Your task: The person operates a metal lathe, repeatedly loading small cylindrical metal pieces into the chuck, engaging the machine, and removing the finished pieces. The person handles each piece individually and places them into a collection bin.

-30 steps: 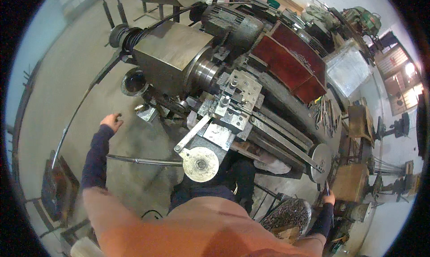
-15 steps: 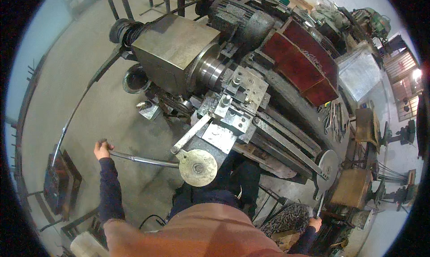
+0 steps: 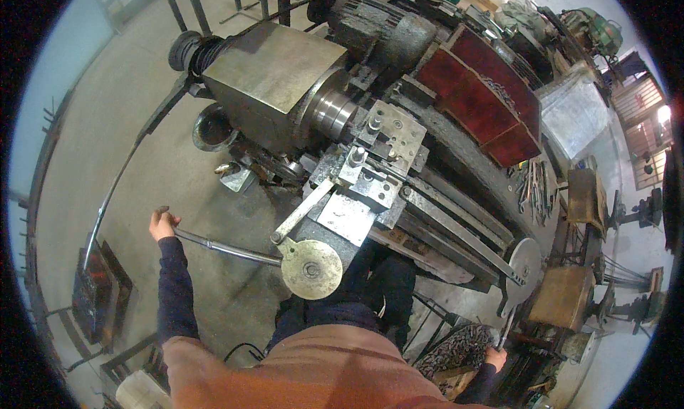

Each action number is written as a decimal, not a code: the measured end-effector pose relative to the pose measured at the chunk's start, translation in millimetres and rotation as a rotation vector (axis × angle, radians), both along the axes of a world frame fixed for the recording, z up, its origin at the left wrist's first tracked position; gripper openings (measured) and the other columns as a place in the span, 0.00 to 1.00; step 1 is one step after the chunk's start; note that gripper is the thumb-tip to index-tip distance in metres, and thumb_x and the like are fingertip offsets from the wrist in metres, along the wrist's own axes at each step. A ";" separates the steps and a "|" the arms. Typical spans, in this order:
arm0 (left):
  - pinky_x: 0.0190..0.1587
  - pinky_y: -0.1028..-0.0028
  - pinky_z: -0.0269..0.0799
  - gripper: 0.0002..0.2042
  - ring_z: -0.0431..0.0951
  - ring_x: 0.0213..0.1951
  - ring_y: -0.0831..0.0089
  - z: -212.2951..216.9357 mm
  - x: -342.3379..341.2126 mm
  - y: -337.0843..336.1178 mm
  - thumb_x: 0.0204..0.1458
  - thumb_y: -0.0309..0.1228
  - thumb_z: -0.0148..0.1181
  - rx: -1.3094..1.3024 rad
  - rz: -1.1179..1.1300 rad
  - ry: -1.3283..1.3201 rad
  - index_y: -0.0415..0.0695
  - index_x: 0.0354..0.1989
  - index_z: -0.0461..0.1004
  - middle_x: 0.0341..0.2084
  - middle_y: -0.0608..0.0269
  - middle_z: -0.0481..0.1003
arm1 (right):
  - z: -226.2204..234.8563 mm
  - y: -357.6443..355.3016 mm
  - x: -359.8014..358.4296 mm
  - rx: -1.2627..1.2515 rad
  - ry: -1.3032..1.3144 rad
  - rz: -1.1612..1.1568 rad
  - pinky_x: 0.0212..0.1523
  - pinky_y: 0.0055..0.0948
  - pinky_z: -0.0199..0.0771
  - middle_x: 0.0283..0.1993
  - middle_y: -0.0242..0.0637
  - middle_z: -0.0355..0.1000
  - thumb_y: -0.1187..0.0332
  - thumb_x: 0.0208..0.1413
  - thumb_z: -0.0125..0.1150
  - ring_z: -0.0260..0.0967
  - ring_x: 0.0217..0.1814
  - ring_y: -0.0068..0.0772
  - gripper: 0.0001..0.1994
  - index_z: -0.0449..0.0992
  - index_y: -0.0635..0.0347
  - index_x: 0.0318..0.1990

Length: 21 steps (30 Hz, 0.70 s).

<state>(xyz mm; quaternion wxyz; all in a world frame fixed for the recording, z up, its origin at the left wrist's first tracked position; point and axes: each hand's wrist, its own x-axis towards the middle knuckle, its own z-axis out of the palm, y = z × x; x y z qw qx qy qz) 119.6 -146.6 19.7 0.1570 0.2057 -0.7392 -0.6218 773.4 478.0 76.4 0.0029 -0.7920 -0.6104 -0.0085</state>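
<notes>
A metal lathe (image 3: 271,67) fills the middle of the view. My left hand (image 3: 164,224) is closed around the outer end of a long steel lever (image 3: 228,248). That lever runs to a round brass-coloured disc (image 3: 311,269) at the near side of the carriage. At the lower right, my right hand (image 3: 495,358) grips a second, shorter lever (image 3: 507,327), which hangs from a grey disc (image 3: 526,261) at the bed's end. Between them sits the tool-post block (image 3: 374,188), close to the shiny round spindle nose (image 3: 333,113).
A dark red tray (image 3: 477,95) lies behind the bed, with several wrenches (image 3: 534,188) to its right. Dark metal shavings (image 3: 456,348) are heaped near my right hand. A long rod (image 3: 117,181) slopes from the lathe's left end to a dark box (image 3: 96,295) on the floor.
My left hand has moved slightly forward, tilting the long lever more steeply. My right hand has shifted a little left with its lever. The whole view has shifted slightly.
</notes>
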 end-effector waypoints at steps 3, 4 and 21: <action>0.23 0.69 0.74 0.10 0.70 0.19 0.69 -9.4 -5.4 -6.6 0.44 0.21 0.47 0.008 -0.039 -0.006 0.34 0.35 0.71 0.19 0.58 0.68 | 4.3 -3.8 -0.5 -0.016 -0.007 0.010 0.43 0.40 0.67 0.38 0.47 0.73 0.61 0.34 0.60 0.70 0.41 0.50 0.19 0.75 0.58 0.38; 0.23 0.69 0.74 0.10 0.71 0.19 0.69 -8.9 -5.6 -10.0 0.44 0.21 0.47 0.009 -0.049 -0.010 0.34 0.35 0.71 0.19 0.58 0.68 | 8.2 -6.1 -6.0 -0.023 -0.004 0.020 0.43 0.41 0.67 0.38 0.48 0.73 0.61 0.35 0.60 0.69 0.41 0.50 0.20 0.74 0.58 0.39; 0.20 0.74 0.71 0.12 0.75 0.18 0.73 32.6 -78.3 -21.7 0.42 0.26 0.53 -0.764 -0.646 -0.260 0.33 0.35 0.73 0.17 0.57 0.74 | 14.6 188.2 10.6 0.019 -0.332 0.217 0.43 0.44 0.68 0.39 0.40 0.73 0.53 0.44 0.53 0.70 0.43 0.46 0.17 0.74 0.49 0.40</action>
